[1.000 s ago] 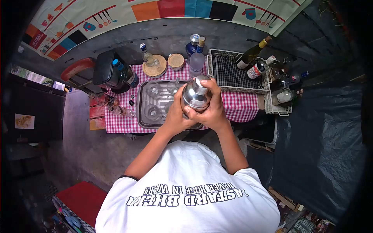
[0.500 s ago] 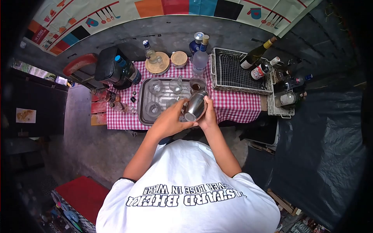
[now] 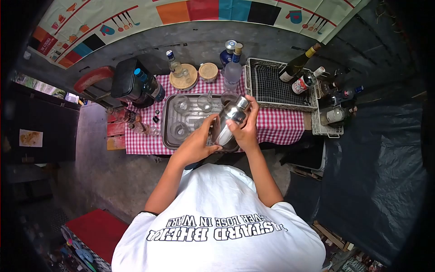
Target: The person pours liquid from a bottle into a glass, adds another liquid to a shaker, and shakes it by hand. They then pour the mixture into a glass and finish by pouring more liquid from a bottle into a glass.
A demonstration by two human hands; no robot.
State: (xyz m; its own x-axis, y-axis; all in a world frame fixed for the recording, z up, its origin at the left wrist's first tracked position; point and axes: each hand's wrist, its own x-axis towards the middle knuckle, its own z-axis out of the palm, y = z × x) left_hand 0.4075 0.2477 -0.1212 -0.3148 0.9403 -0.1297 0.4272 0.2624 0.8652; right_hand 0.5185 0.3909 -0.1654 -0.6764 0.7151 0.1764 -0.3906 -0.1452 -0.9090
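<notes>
A shiny metal cocktail shaker (image 3: 229, 119) is tilted between my two hands, its capped top leaning up and to the right. My left hand (image 3: 198, 144) is closed around its lower left side. Around its upper right side wraps my right hand (image 3: 248, 128), with the thumb across the front and fingers near the cap. Beneath and behind the shaker lies a dark tray (image 3: 168, 119) holding several clear glasses, among them a glass mug (image 3: 205, 102). Another glass (image 3: 229, 96) is partly hidden behind the shaker.
Along the back of the checkered cloth (image 3: 281, 124) stand a clear bottle (image 3: 233, 72), a blue bottle (image 3: 226, 55) and wooden-lidded jars (image 3: 208, 71). A wire basket (image 3: 267, 105) with bottles sits right. At left are a black container (image 3: 129, 79) and a blue-capped bottle (image 3: 152, 86).
The shaker has turned so its capped end now points up and right, where its base faced me before. My right hand has shifted its hold, bringing the thumb to the front.
</notes>
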